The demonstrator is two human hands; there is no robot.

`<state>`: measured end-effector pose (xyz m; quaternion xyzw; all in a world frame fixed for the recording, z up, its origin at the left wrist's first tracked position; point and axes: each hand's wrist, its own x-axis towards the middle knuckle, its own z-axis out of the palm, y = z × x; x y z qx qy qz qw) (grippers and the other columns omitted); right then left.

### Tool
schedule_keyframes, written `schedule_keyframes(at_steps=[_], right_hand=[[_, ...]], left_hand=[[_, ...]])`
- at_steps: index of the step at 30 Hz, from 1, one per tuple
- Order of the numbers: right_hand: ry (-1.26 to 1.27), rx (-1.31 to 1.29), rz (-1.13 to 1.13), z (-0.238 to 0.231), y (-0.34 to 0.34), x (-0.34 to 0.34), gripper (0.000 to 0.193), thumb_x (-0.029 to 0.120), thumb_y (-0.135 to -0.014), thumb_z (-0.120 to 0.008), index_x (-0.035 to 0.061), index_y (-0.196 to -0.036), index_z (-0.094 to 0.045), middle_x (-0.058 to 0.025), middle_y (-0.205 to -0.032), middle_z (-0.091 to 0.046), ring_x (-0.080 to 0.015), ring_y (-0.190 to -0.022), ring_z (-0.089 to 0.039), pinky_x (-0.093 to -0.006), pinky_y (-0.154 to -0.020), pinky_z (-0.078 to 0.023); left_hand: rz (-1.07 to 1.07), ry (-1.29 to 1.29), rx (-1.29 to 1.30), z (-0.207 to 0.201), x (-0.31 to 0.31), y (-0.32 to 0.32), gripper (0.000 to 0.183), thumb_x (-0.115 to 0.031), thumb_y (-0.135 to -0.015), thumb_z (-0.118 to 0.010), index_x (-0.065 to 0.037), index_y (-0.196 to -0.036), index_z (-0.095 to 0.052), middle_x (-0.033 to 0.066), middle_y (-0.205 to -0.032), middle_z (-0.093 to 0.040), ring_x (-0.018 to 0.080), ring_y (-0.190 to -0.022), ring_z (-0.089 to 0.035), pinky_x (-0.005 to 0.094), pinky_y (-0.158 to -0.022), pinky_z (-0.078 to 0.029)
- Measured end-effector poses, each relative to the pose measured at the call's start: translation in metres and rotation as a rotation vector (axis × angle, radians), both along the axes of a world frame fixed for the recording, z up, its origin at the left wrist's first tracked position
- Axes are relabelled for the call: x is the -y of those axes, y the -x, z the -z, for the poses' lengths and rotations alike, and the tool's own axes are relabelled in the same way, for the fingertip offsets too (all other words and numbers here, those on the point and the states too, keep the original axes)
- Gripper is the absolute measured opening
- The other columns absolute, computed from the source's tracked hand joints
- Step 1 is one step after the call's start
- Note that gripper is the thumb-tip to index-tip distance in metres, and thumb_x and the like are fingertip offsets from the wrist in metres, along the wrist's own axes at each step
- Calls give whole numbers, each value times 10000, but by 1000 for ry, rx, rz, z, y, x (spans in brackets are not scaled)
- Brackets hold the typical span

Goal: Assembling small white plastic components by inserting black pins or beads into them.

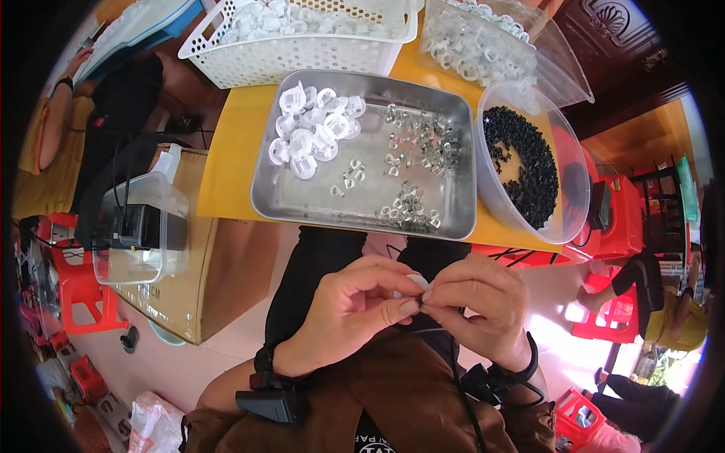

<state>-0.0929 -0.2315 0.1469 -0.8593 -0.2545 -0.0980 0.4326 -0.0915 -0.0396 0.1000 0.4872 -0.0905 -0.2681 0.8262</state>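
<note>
Over my lap, my left hand (359, 298) is closed on a small white plastic part (413, 282), gripping it between thumb and fingers. My right hand (477, 302) meets it there, with thumb and fingertips pinched together against the part's edge. Something tiny and dark shows between the fingertips, too small to name. Just beyond the hands lies a metal tray (355, 217). White round plastic parts (306, 140) are heaped at its left, and small clear pieces (442, 151) are scattered across its right side and middle.
A tub (578, 204) of small black pieces stands right of the tray on the yellow table (226, 177). Behind are a white perforated basket (302, 64) and a clear bin (559, 72), both holding plastic parts. A cardboard box (234, 264) stands left. Other people sit at both sides.
</note>
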Motion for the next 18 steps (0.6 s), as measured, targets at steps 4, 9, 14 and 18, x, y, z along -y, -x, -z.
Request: schedule_keyframes(at_steps=[4,9,14,18], right_hand=[[-86,-147,17,6,4,-4,211,-35,-638,-759,68,-801,-672,-41,-799,-626,-160,-664,-608,-262,-529,-484],[-293,-406,112,8,6,-8,195,-37,-698,-751,68,-853,-695,-40,-893,-625,-60,-643,-575,-191,-497,-462],[-254,-313,113,10,6,-9,217,-31,-697,-756,78,-878,-710,-35,-895,-617,-52,-628,-558,-183,-499,-449],[-241,-310,114,12,8,-11,216,-31,-694,-756,77,-877,-716,-27,-876,-612,-55,-644,-566,-182,-504,-448]], left_hand=[[-22,7,9,3,-2,0,170,-8,-869,-625,22,-1036,-637,104,-1120,-549,150,-909,-629,249,-780,-546],[-77,77,-42,4,-4,0,142,8,-861,-627,37,-1000,-630,119,-1122,-564,160,-899,-634,267,-775,-556],[-114,62,-72,1,-7,-1,120,13,-852,-627,48,-967,-625,170,-1098,-576,216,-886,-636,331,-742,-575],[-109,75,-74,2,-7,0,115,18,-849,-629,53,-958,-624,173,-1100,-575,213,-891,-635,324,-741,-576]])
